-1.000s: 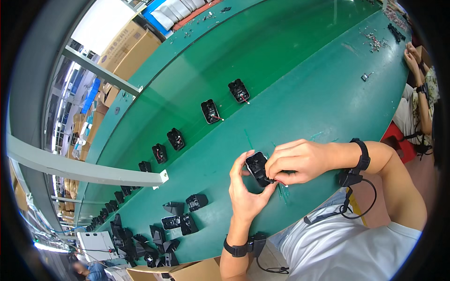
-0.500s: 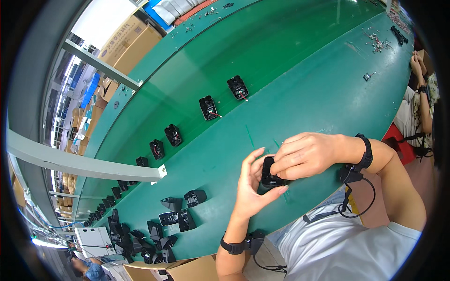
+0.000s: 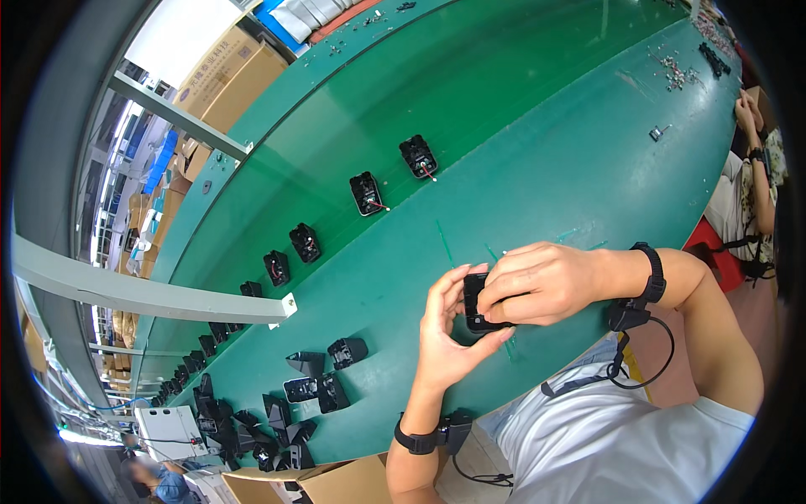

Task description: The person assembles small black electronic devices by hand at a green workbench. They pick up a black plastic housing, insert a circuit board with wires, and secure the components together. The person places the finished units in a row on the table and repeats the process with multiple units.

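Observation:
My left hand (image 3: 449,336) is wrapped round the side of a black plastic housing (image 3: 477,322), an open box-like shell, and holds it just above the green table. My right hand (image 3: 541,281) bends over the same housing. Its fingers are pinched together at the shell's open side; they hide whatever they grip and much of the inside. Thin green strips (image 3: 444,242) lie on the table beyond my hands.
Similar black housings, some with red wires (image 3: 367,194), stand in a row on the green conveyor belt (image 3: 520,92). More black housings (image 3: 315,391) are grouped at left. A grey metal bar (image 3: 151,290) crosses the left side. Another person's hands (image 3: 747,113) show at far right.
The housings on the belt have shifted slightly left. The housing in my left hand has turned a little and moved slightly left, and my right fingers have shifted over it.

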The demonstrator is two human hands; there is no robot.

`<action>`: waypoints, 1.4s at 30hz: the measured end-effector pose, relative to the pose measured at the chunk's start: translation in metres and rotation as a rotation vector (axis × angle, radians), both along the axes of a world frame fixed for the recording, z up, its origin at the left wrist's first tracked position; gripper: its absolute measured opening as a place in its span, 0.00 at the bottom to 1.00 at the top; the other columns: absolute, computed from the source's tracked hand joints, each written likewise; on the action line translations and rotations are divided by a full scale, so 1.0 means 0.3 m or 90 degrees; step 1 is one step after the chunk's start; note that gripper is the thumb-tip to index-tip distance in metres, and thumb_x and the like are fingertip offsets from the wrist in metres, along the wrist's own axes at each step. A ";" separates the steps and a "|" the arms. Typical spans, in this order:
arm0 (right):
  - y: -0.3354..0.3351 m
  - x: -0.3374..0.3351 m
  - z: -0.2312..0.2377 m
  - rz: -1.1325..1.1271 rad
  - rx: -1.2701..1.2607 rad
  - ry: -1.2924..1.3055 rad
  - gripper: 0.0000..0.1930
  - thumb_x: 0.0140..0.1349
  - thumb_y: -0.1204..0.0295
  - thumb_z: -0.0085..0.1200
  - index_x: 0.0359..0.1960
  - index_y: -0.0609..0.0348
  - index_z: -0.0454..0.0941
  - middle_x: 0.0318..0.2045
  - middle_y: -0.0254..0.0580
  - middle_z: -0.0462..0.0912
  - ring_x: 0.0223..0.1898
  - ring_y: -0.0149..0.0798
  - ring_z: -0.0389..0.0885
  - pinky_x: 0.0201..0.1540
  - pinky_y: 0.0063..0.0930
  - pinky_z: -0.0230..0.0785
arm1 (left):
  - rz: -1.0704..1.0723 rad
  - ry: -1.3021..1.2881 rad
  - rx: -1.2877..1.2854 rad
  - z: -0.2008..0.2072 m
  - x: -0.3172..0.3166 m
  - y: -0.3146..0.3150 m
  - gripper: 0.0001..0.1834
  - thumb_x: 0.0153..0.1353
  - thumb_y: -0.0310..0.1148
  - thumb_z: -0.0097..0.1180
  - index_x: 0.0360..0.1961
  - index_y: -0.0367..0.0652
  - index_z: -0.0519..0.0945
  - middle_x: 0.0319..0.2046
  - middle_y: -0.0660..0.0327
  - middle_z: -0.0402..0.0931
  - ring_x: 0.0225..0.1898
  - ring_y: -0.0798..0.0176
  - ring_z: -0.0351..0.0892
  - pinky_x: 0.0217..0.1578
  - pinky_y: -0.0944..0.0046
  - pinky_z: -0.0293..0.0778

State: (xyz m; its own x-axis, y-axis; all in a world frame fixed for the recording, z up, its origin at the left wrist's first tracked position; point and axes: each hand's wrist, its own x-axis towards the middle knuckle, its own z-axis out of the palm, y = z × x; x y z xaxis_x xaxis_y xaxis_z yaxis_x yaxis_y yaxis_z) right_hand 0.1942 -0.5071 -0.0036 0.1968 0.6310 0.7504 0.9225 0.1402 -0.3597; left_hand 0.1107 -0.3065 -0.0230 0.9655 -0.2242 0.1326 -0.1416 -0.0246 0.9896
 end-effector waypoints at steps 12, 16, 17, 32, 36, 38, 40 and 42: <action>-0.003 0.002 -0.032 -0.036 -0.036 0.069 0.07 0.52 0.75 0.66 0.33 0.55 0.81 0.38 0.31 0.84 0.38 0.37 0.82 0.39 0.33 0.75 | 0.148 -0.185 0.238 -0.001 0.014 -0.005 0.50 0.41 0.32 0.81 0.65 0.39 0.66 0.62 0.52 0.75 0.56 0.55 0.80 0.44 0.65 0.76; -0.017 0.018 -0.018 -0.051 -0.047 0.015 0.08 0.50 0.76 0.67 0.33 0.56 0.82 0.38 0.32 0.83 0.38 0.37 0.82 0.36 0.31 0.74 | 0.156 -0.189 0.284 0.004 0.019 -0.011 0.49 0.41 0.33 0.81 0.65 0.38 0.67 0.62 0.54 0.75 0.55 0.56 0.80 0.42 0.64 0.76; -0.018 0.020 -0.018 -0.055 -0.046 0.008 0.08 0.50 0.75 0.67 0.32 0.56 0.82 0.38 0.32 0.83 0.38 0.37 0.82 0.36 0.31 0.74 | 0.154 -0.191 0.284 0.003 0.019 -0.013 0.49 0.41 0.33 0.81 0.65 0.38 0.67 0.62 0.55 0.75 0.54 0.56 0.80 0.42 0.64 0.76; -0.007 0.016 -0.060 -0.038 -0.042 0.249 0.06 0.53 0.76 0.64 0.31 0.56 0.78 0.31 0.34 0.83 0.35 0.43 0.80 0.38 0.35 0.75 | 0.160 -0.200 0.309 -0.007 0.033 -0.029 0.47 0.40 0.30 0.80 0.63 0.38 0.68 0.61 0.52 0.75 0.55 0.54 0.80 0.44 0.62 0.77; -0.004 0.007 -0.065 -0.061 -0.025 0.288 0.07 0.54 0.79 0.66 0.32 0.57 0.80 0.35 0.36 0.86 0.37 0.40 0.82 0.40 0.32 0.76 | 0.168 -0.255 0.360 -0.008 0.043 -0.027 0.48 0.41 0.29 0.80 0.63 0.39 0.66 0.61 0.50 0.75 0.55 0.54 0.80 0.45 0.62 0.79; -0.004 0.003 -0.062 -0.063 -0.005 0.304 0.07 0.53 0.80 0.66 0.32 0.58 0.80 0.36 0.38 0.86 0.37 0.40 0.82 0.40 0.32 0.76 | 0.176 -0.258 0.357 -0.008 0.045 -0.028 0.48 0.41 0.29 0.80 0.63 0.39 0.67 0.61 0.50 0.75 0.55 0.53 0.80 0.44 0.62 0.79; -0.006 0.005 -0.057 -0.060 0.013 0.356 0.07 0.53 0.81 0.66 0.32 0.58 0.80 0.36 0.38 0.87 0.36 0.40 0.83 0.39 0.32 0.76 | 0.184 -0.238 0.345 -0.006 0.041 -0.031 0.47 0.41 0.29 0.80 0.63 0.39 0.67 0.61 0.50 0.75 0.55 0.53 0.80 0.44 0.61 0.79; -0.008 0.013 -0.059 -0.056 0.037 0.357 0.07 0.52 0.81 0.65 0.32 0.58 0.80 0.36 0.37 0.86 0.36 0.41 0.82 0.39 0.32 0.76 | 0.181 -0.235 0.353 -0.005 0.043 -0.041 0.48 0.41 0.30 0.81 0.63 0.39 0.67 0.60 0.50 0.75 0.55 0.53 0.80 0.44 0.62 0.79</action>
State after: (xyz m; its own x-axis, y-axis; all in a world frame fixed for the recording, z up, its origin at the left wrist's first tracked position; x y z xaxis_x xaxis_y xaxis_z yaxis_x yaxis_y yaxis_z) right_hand 0.1980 -0.5094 -0.0212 0.6248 0.5547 0.5495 0.6022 0.1057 -0.7913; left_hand 0.1235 -0.3188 -0.0246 0.9109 -0.1006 0.4002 -0.3775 -0.5950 0.7096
